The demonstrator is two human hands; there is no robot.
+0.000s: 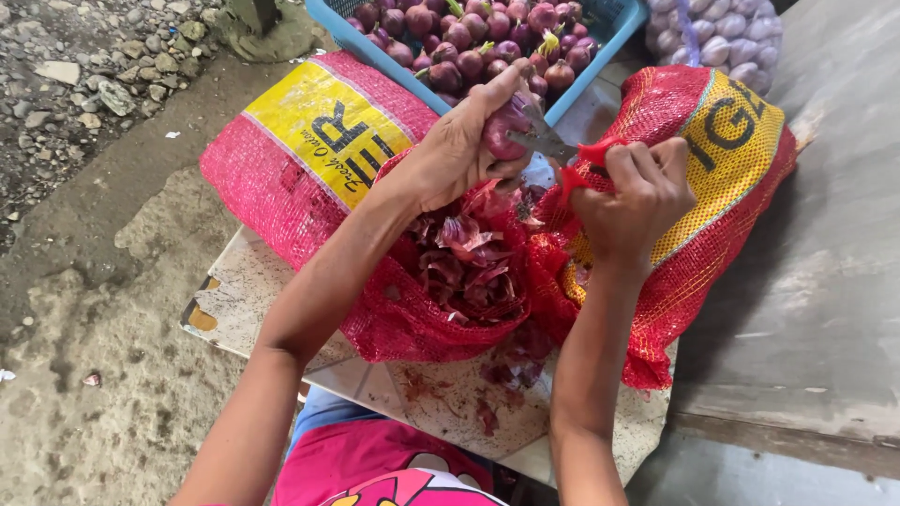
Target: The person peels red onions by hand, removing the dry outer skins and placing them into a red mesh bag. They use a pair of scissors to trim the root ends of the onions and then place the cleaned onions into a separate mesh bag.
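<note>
Over the red mesh sack (309, 169) we've got a red onion (506, 126) clamped in our left hand (459, 150) — our right hand (642, 192) grips a knife (553, 145), blade pointing left, touching the onion.
</note>
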